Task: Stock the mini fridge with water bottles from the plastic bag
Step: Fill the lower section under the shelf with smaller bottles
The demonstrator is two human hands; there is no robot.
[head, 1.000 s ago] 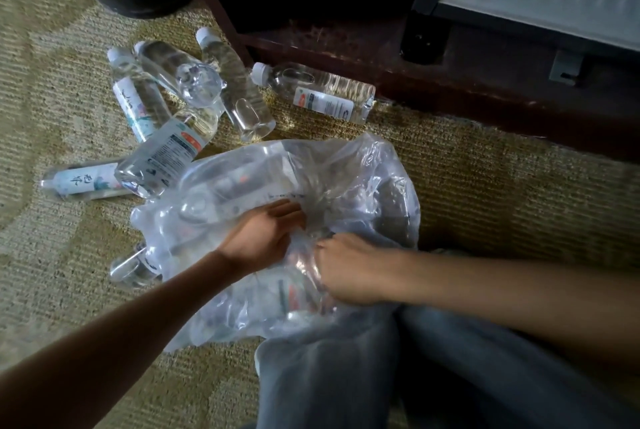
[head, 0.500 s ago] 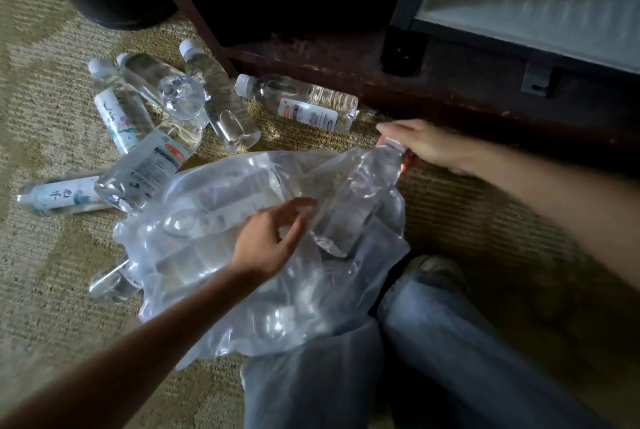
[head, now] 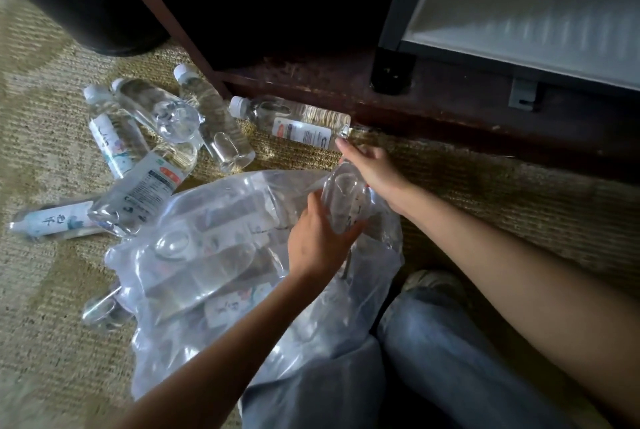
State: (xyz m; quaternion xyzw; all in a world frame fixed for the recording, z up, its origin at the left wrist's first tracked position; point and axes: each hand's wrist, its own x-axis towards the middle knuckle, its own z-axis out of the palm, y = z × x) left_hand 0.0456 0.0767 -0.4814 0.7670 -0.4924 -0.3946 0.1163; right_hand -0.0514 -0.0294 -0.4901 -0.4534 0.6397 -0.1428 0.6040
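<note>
A clear plastic bag with several water bottles inside lies on the carpet in front of my knees. Above its mouth I hold one clear water bottle with both hands. My right hand grips its top end. My left hand wraps around its lower body. Several more water bottles lie loose on the carpet to the left, and one labelled bottle rests against the wooden base. The mini fridge door shows at the upper right.
A dark wooden cabinet base runs across the back. A dark round bin stands at the upper left. My jeans-clad knees and a shoe fill the lower right. Woven carpet lies to the right.
My right hand pulled a bottle up out of the bag and has brought it back left. My left hand moved from the bag onto the bottle's body.
</note>
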